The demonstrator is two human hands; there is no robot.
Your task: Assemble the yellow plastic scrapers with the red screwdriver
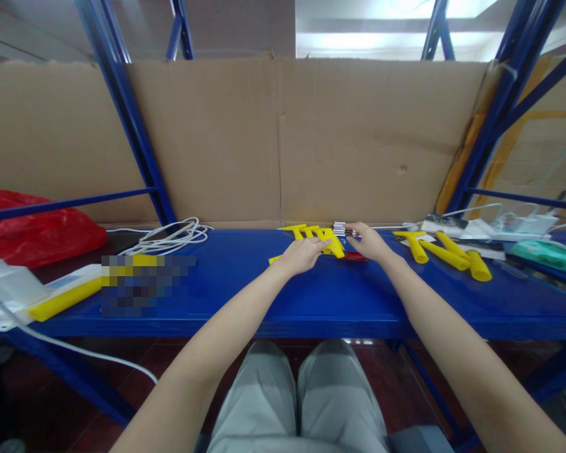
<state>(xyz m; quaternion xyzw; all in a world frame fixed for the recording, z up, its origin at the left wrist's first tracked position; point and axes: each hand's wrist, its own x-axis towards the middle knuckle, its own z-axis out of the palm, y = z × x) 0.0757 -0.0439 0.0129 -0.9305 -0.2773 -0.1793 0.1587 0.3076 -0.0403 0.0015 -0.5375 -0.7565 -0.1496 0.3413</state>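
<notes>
My left hand (305, 255) lies over a row of yellow T-shaped tools (298, 233) on the blue shelf, its fingers stretched out to the right and touching a yellow piece. To its right, my right hand (366, 241) curls its thumb and fingers around the near end of a small stack of white sticks with black ends (339, 228), which look like markers. Just below them is a red object (356, 257), partly covered by the right hand and too small to name. The fingertips of both hands are partly hidden.
More yellow T-shaped tools (446, 255) lie at the right, near papers and a white power strip (531, 225). At the left are coiled white cable (182, 236), a red plastic bag (38, 226) and a yellow tube (68, 301). A cardboard panel (217, 145) closes the back.
</notes>
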